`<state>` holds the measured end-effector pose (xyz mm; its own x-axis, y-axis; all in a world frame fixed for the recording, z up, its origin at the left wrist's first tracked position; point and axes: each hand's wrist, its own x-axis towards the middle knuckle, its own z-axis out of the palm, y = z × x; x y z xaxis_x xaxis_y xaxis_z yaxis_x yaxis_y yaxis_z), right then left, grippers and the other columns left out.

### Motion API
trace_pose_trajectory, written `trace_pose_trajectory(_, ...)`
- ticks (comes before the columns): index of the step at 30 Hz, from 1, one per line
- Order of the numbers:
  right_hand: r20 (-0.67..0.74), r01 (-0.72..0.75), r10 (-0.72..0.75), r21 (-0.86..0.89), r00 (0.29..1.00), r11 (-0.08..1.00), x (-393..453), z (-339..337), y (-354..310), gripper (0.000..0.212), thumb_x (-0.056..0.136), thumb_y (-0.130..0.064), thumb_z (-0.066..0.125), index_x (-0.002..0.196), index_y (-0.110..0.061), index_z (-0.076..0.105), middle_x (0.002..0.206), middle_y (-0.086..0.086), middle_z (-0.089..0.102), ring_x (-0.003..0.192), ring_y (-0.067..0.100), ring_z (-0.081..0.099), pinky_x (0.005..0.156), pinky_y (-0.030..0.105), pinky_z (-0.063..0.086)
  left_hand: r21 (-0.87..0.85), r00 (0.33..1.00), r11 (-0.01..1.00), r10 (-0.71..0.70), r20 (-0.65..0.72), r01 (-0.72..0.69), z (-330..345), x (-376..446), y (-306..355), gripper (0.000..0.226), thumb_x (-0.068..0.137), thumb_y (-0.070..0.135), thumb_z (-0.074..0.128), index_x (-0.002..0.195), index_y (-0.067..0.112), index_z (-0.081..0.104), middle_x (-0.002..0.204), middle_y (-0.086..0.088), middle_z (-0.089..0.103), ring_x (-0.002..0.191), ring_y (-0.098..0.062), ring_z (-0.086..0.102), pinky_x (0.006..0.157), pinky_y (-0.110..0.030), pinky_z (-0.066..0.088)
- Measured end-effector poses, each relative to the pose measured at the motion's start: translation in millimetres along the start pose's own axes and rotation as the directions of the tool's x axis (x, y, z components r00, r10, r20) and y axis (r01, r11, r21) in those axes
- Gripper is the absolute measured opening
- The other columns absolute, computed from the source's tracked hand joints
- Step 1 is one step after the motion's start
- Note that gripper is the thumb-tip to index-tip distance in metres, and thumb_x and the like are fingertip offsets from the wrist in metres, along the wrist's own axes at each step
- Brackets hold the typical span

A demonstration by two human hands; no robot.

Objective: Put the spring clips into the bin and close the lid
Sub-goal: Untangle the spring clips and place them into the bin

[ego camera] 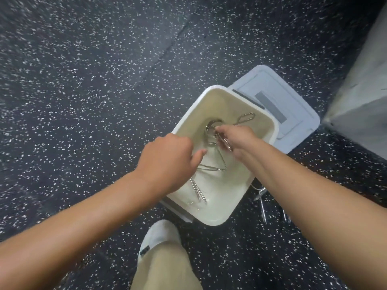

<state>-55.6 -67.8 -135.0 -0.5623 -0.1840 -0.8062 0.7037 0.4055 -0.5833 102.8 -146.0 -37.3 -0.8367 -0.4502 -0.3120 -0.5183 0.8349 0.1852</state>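
Note:
An open white bin (pixel 215 220) stands on the speckled floor, with several metal spring clips (pixel 211 168) lying inside it. Its pale blue lid (pixel 293 97) lies flat on the floor behind the bin, touching the far rim. My right hand (pixel 236 137) is inside the bin, fingers pinched on the coiled end of a spring clip (pixel 212 130). My left hand (pixel 169 160) hovers over the bin's left rim, fingers curled, its thumb pointing at the clips; what is under its palm is hidden. Another spring clip (pixel 263 201) lies on the floor right of the bin.
Dark speckled floor (pixel 83 101) surrounds the bin. A grey concrete block or pillar base (pixel 360 97) rises at the right, close to the lid. My foot in a white sock (pixel 159 237) and a beige trouser leg sit just in front of the bin.

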Motion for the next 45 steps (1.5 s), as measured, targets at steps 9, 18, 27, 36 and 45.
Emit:
trace_pose_trajectory(9,-0.061,-0.097,0.101,0.067,0.993,0.993,5.0,13.4,18.4,0.036,0.077,-0.009,0.079,0.107,-0.002,0.061,0.063,0.006,0.052,0.031,0.012,0.050,0.030,0.012,0.033,0.003,1.000,1.000,-0.013,0.023,0.013,3.5,-1.2,1.2,0.050,0.097,0.062,0.037,0.084,0.022,0.065,0.078,-0.005,0.066,0.076,-0.032,0.065,0.068,-0.038,0.055)
trace_pose_trajectory(18,-0.206,-0.057,0.059,0.014,0.977,0.998,2.0,12.0,14.2,0.058,0.069,-0.013,0.073,0.124,-0.004,0.061,0.089,0.006,0.057,0.068,0.021,0.055,0.060,0.027,0.044,0.008,1.000,1.000,0.001,0.019,-0.001,5.8,-1.7,6.8,0.052,0.096,0.062,0.036,0.083,0.021,0.064,0.074,-0.004,0.065,0.076,-0.034,0.064,0.065,-0.036,0.052)
trace_pose_trajectory(27,-0.022,-0.065,0.063,-0.141,0.998,0.988,-28.2,-16.8,5.0,0.021,0.081,-0.012,0.068,0.071,-0.017,0.049,0.060,0.000,0.036,0.049,0.016,0.034,0.047,0.028,0.029,0.001,1.000,1.000,0.014,0.017,-0.014,7.1,-0.6,14.8,0.051,0.096,0.063,0.036,0.085,0.020,0.062,0.078,-0.005,0.064,0.076,-0.033,0.064,0.064,-0.036,0.052)
trace_pose_trajectory(36,0.164,0.159,-0.130,-0.178,0.978,0.971,-96.8,-65.3,-29.1,0.017,0.096,-0.001,0.055,0.102,0.007,0.068,0.111,0.032,0.070,0.079,0.028,0.062,0.087,0.038,0.055,-0.056,0.991,0.989,0.132,-0.033,-0.134,8.4,-0.3,46.7,0.049,0.096,0.063,0.038,0.081,0.022,0.062,0.064,0.003,0.063,0.068,-0.026,0.064,0.060,-0.036,0.053)
trace_pose_trajectory(45,0.061,0.277,-0.283,-0.481,0.957,0.832,-109.0,-189.2,-21.9,0.015,0.096,-0.003,0.056,0.096,-0.009,0.069,0.078,0.007,0.078,0.068,0.017,0.072,0.067,0.026,0.059,-0.165,0.926,0.911,0.369,-0.086,-0.378,16.9,-5.5,103.5,0.042,0.099,0.050,0.042,0.078,0.018,0.060,0.068,0.001,0.063,0.066,-0.026,0.060,0.058,-0.038,0.050)
